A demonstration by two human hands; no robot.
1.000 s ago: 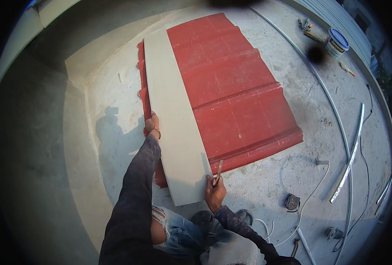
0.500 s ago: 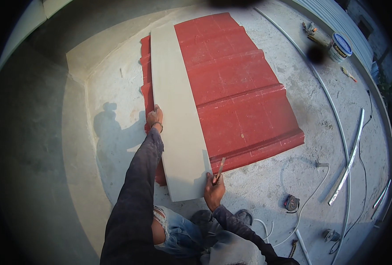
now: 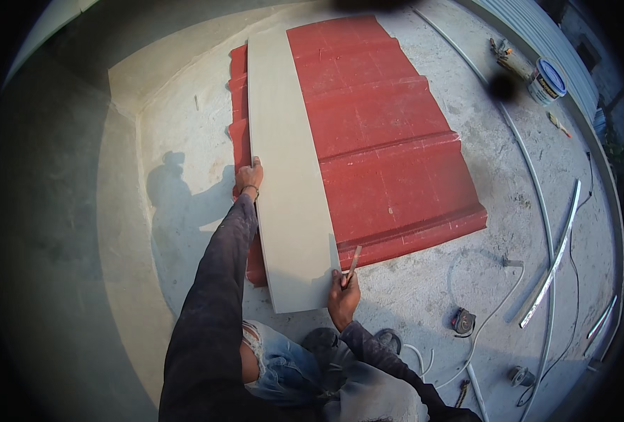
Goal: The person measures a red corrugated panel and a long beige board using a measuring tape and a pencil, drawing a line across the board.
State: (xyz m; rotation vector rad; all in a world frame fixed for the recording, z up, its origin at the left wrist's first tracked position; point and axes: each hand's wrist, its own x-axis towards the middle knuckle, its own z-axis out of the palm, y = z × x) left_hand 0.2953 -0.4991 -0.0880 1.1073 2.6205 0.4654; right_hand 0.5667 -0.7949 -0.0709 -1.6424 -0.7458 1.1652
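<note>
Concrete floor (image 3: 396,309) under everything. On it lies the red ribbed sheet (image 3: 389,119), its ribs running crosswise to me, rising slightly toward the right.

Pale panel (image 3: 287,169): flat on the left part of the red sheet, a strip of red showing past its left edge. Long axis runs away from me, far end leaning a little left; it crosses the ribs. The near end overhangs the sheet's near edge, close to my knees.

White pipe (image 3: 453,43) curves along the right side of the floor; a shiny metal strip (image 3: 537,299) crosses it. Bucket (image 3: 547,83) with blue rim: far right.

Left grip (image 3: 249,178): closed over the panel's left edge, around mid-length, thumb pointing away from me; fingertips hidden.

Right grip (image 3: 343,301): at the near right corner, pinching a thin tool (image 3: 353,264), thumb against the panel edge. Tool tip points away, tilted right.

Tape measure (image 3: 462,321): on the floor, right of my right grip, well apart.
</note>
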